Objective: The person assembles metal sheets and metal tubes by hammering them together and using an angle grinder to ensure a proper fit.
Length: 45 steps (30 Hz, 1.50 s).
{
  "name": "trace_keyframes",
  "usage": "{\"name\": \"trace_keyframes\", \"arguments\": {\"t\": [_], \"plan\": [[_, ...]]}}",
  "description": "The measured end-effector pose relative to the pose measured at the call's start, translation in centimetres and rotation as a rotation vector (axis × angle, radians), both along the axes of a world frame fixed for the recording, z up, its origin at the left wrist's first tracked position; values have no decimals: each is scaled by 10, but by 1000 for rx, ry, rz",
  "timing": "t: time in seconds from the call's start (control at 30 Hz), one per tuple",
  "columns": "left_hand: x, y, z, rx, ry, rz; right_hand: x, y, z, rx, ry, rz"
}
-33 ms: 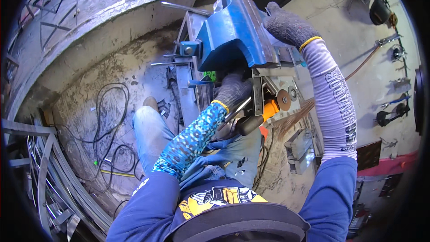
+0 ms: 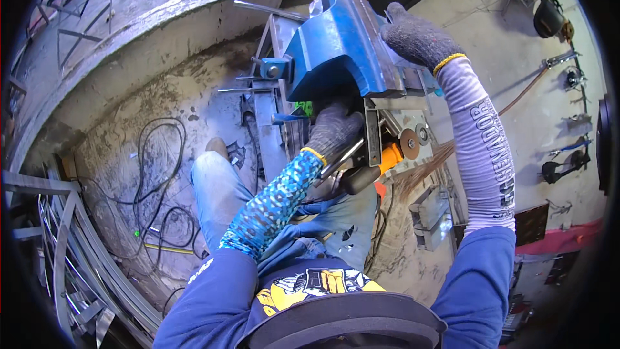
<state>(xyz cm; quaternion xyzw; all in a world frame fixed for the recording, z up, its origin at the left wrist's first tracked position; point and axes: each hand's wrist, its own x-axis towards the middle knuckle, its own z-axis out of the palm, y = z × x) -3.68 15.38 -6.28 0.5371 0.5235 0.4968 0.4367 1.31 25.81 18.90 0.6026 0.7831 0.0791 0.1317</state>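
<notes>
My left hand [image 2: 332, 132], in a grey knit glove, grips an angle grinder [image 2: 381, 161] with an orange body and a black handle. Its disc [image 2: 409, 144] touches a steel plate [image 2: 373, 130] held below a big blue bench vise [image 2: 339, 45]. Sparks [image 2: 426, 169] stream off toward the lower right. My right hand [image 2: 416, 39], also in a grey glove, is curled over the top right of the vise. Both forearms wear patterned sleeves.
The vise stands on a steel frame [image 2: 271, 100] over a dirty concrete floor. Black cables [image 2: 152, 155] coil on the floor at left, beside stacked metal bars [image 2: 61, 239]. Tools hang on the wall [image 2: 562, 161] at right. My knees in jeans [image 2: 216, 184] are below the bench.
</notes>
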Motion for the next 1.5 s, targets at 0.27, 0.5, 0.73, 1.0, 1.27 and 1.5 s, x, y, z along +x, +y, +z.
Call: {"name": "trace_keyframes", "arguments": {"t": [0.27,0.5,0.73,1.0,1.27,1.5], "plan": [[-59,-24,9,339,-317,191,-21,-21,-4,-18,-46,114],[-90,18,78,617,-25,247,-26,-18,-7,-73,32,126],[-95,60,97,720,364,189,-11,-3,-7,-146,281,71],[-92,51,144,78,-499,-313,5,16,-10,-292,166,153],[-88,63,124,41,-597,-198,2,-1,-11,-172,282,197],[-101,82,100,464,-33,-199,-3,0,-28,-45,166,216]]}}
